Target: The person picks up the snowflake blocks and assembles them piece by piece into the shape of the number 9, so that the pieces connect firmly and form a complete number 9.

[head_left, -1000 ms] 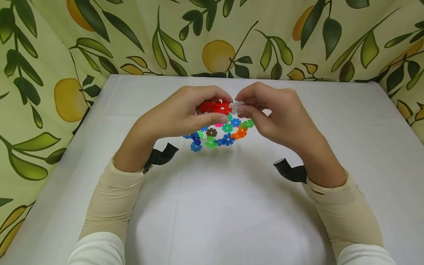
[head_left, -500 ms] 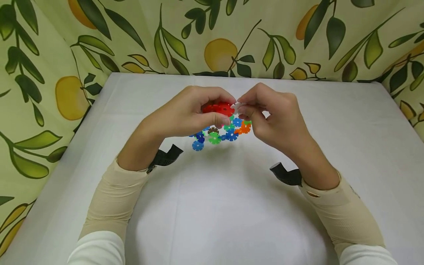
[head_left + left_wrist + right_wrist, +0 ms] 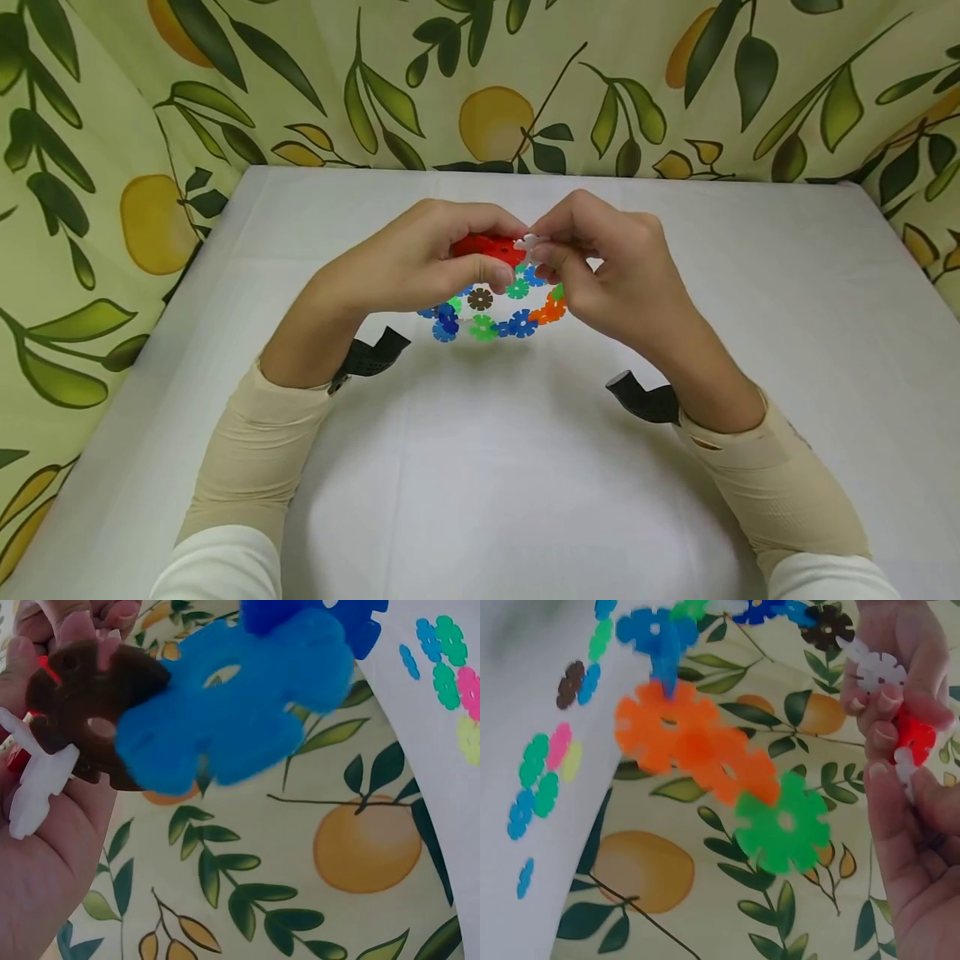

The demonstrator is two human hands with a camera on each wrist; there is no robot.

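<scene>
My left hand (image 3: 435,262) grips red notched flower-shaped plastic discs (image 3: 487,247) between thumb and fingers. Thumb and fingertips of my right hand (image 3: 618,258) pinch a white notched disc (image 3: 529,242) at the right edge of the red ones. From the left hand hangs a chain of interlocked discs. A white disc (image 3: 41,787), a brown disc (image 3: 67,697) and a blue disc (image 3: 232,712) show close up in the left wrist view. Orange discs (image 3: 667,731) and a green disc (image 3: 784,823) end the chain in the right wrist view. Fingers partly hide the red discs.
Loose discs lie flat on the white-covered table (image 3: 480,483), among them a pink disc (image 3: 559,746), a brown disc (image 3: 571,685) and a yellow disc (image 3: 571,761). A curtain (image 3: 300,75) with fruit and leaves stands behind the table. Each wrist carries a black camera mount (image 3: 645,398).
The right hand has shifted slightly left and the white disc in it has turned, now overlapping the edge of the red discs. The left hand keeps its grip nearly in place.
</scene>
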